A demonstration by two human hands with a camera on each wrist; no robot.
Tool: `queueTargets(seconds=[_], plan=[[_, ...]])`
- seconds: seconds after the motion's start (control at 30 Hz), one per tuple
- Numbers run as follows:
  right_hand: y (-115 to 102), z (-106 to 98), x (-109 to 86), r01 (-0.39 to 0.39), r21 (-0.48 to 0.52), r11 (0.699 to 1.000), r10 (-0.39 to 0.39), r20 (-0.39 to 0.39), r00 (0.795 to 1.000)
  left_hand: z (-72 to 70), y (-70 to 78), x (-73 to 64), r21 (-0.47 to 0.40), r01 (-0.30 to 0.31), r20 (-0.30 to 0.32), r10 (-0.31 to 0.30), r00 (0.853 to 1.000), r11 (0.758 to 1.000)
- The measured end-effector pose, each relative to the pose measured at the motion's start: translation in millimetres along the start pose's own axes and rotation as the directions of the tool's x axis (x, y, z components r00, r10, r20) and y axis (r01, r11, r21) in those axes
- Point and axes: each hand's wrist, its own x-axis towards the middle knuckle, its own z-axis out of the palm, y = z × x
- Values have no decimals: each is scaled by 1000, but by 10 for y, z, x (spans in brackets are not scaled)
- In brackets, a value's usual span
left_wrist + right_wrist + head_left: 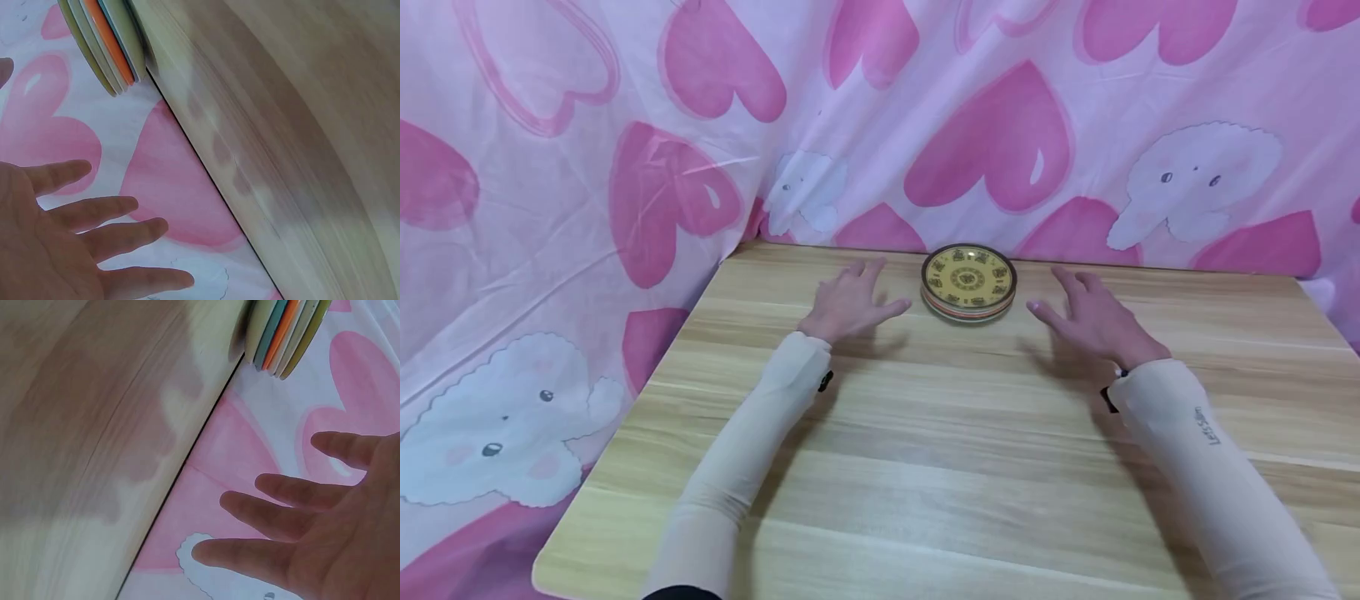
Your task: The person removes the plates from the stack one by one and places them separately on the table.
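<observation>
A stack of round plates or coasters [968, 279] lies near the far edge of the wooden table; the top one is yellow with dark figures in a ring and a dark rim. Edges of several layers, one orange, show in the stack [107, 44] in the left wrist view and in the stack [284, 337] in the right wrist view. My left hand [855, 302], fingers spread, is to the left of the stack, apart from it. To its right, my right hand [1097, 317] is spread likewise, not touching it. Neither hand holds anything.
The wooden table [925, 467] has a rounded front left corner. Pink cloth [865, 125] printed with hearts and white puppy-like figures hangs behind the table and along its left side. Both forearms in pale sleeves [1217, 467] reach over the tabletop.
</observation>
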Motion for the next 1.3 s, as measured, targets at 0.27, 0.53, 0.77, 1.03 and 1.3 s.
queueTargets(seconds=[0.27, 0.53, 0.77, 1.03, 1.3], plan=[[-10, 14, 96, 27, 83, 996, -21, -75, 997, 64, 72, 109, -47, -18, -13, 18, 1000, 999], [-67, 51, 171, 36, 129, 991, -21, -113, 993, 140, 138, 189, -160, -55, -20, 53, 998, 986], [-150, 101, 255, 49, 222, 974, -13, -160, 987, 190, 193, 262, -236, -76, -39, 69, 997, 969], [-264, 157, 347, 8, 344, 939, 27, -97, 995, 257, 247, 309, -234, -129, -45, 122, 992, 964], [-329, 213, 412, -18, 392, 920, 46, -62, 997, 318, 285, 369, -334, -118, -38, 112, 993, 935]])
